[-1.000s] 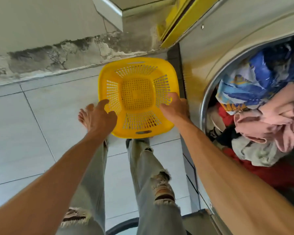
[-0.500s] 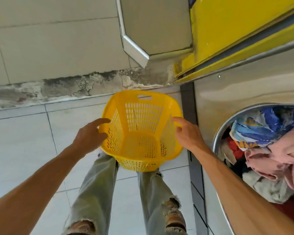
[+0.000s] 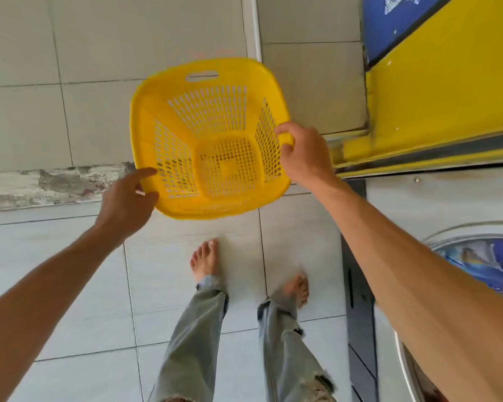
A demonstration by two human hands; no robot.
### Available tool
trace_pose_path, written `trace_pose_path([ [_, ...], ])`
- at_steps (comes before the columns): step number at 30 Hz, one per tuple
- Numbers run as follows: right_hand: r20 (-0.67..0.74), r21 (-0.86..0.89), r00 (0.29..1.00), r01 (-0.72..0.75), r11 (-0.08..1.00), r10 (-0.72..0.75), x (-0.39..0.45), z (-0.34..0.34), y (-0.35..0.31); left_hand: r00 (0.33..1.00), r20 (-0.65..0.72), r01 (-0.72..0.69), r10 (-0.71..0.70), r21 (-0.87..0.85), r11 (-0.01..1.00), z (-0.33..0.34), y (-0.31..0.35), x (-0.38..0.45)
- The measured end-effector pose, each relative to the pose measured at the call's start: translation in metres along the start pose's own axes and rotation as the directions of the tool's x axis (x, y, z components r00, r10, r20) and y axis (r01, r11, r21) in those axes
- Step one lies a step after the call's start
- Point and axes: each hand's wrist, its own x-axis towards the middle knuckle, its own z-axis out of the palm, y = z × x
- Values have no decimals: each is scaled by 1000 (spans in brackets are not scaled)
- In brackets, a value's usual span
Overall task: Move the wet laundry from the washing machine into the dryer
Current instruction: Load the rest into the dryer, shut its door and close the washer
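An empty yellow plastic laundry basket hangs in the air in front of me, tilted with its opening toward me. My right hand grips its right rim, fingers curled over the edge. My left hand holds the lower left rim between thumb and fingers. At the right edge, the round opening of a steel machine shows blue patterned wet laundry, partly hidden behind my right forearm.
A yellow and blue panel stands above the machine. A tiled wall with a crumbling base strip lies ahead. My bare feet and torn jeans stand on grey floor tiles.
The basket has been lifted from the floor to chest height and tipped toward me. My view rose, so most of the machine's drum has slid out of sight.
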Motion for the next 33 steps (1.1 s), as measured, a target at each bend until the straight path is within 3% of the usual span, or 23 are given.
trace_pose_path([
  [3,33,30,999,-39,999,38,21,6,-16,999,-32,6,-7,-20,1000,-9,12,26],
  [10,83,159,984,-171,972,160,18,22,-48,997,54,62,-60,-35,997,-6,43,53],
  [17,106,457,948,-315,832,300,-83,-7,-80,972,222,-72,72,-8,997,-21,67,-39],
  [23,90,621,882,-413,666,463,-199,-61,-126,887,422,-189,188,-41,981,-68,122,-162],
  [29,167,679,851,-466,568,499,-301,-94,-134,827,507,-189,244,-158,969,-96,161,-245],
  [33,81,674,827,-457,581,557,-376,-116,-106,703,641,-264,308,-166,950,-84,165,-301],
])
